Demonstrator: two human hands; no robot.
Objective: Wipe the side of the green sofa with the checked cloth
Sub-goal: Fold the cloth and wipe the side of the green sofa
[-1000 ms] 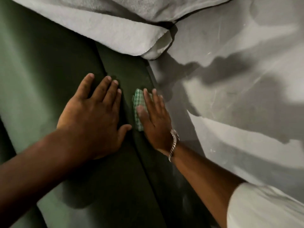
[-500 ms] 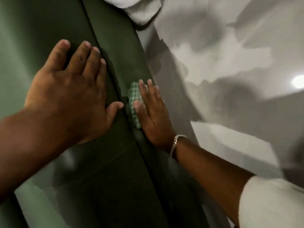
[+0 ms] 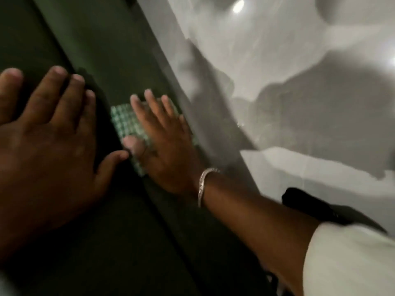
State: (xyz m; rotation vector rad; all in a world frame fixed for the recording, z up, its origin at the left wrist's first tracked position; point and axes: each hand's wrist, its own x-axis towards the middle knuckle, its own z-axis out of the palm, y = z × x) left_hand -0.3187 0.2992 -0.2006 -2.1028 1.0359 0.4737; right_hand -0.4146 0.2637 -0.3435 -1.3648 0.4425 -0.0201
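Left to right.

Left hand (image 3: 49, 133): flat on the sofa (image 3: 102, 50), fingers spread wide, palm down, holding nothing. Thumb tip reaching toward the cloth edge, touching or just short of it; cannot tell which. Judged a brace only, no part in the wiping.

Cloth (image 3: 126, 122): checked green and white, pressed flat against the dark green side panel, just right of a seam running up the upholstery. Lower and right portions hidden under the hand above it.

Right hand (image 3: 164, 146): laid flat on the cloth, fingers extended and slightly apart, thumb across the cloth's lower part. Cloth pinned under palm and fingers rather than pinched. Bracelet (image 3: 204, 184) on the wrist; pale sleeve (image 3: 350, 261) at lower right. Fingertips blurred.

Floor (image 3: 299, 60): pale and glossy, right of the sofa's edge, with shadows and a light reflection. Dark object (image 3: 310, 206) near the forearm; identity not clear.

Step in hand, as judged: wiping stroke under way on the side panel. Extent of panel already covered not determinable.

Next move, as judged: firm, even pressure through the flat palm, cloth kept from bunching or slipping out, stroke carried along the panel beside the seam, brace hand kept clear of the path.

Count: hands, two; cloth, one; sofa, one; bracelet, one.
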